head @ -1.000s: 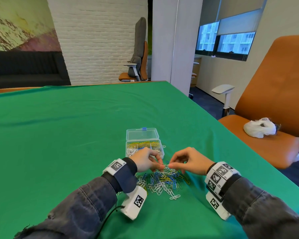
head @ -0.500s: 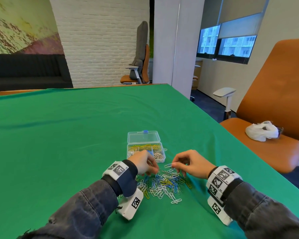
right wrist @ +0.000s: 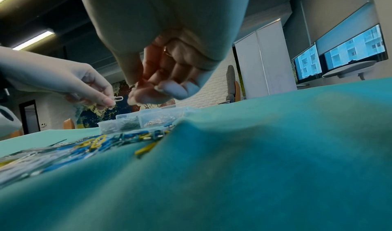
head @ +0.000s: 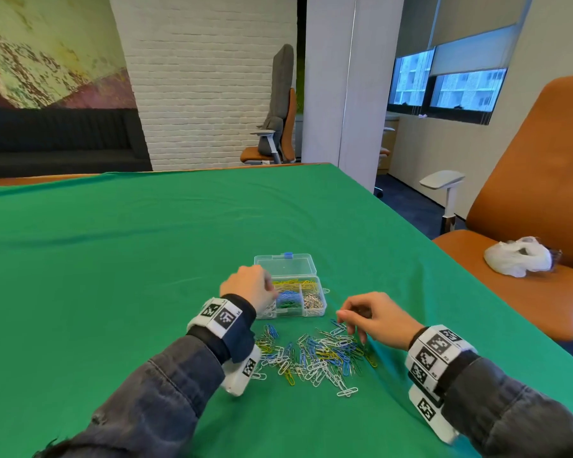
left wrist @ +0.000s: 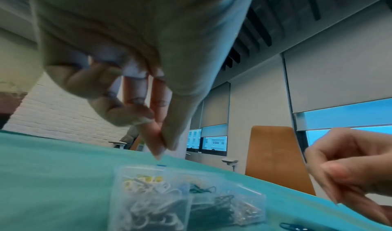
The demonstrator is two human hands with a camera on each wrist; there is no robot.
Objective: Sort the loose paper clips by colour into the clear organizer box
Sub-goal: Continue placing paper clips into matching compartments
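Observation:
The clear organizer box point(head: 314, 313) stands open on the green cloth, its lid point(head: 285, 265) lying back; its compartments hold yellow, blue, green, silver and white clips. My left hand point(head: 262, 289) hovers over the box's left side. In the right wrist view this left hand point(right wrist: 106, 100) pinches a white paper clip point(right wrist: 118, 98) between thumb and finger. The loose pile of paper clips point(head: 311, 355) lies just in front of the box. My right hand point(head: 348, 320) hangs over the pile's right edge with curled fingers point(right wrist: 169, 83); no clip shows in it.
An orange chair point(head: 526, 226) with a white plastic bag point(head: 516, 256) on its seat stands at the table's right edge. The green cloth point(head: 113, 259) stretches wide to the left and behind the box.
My hands were together over the pile; the left hand has since moved forward to the box's left side. The right hand has drawn apart to the right.

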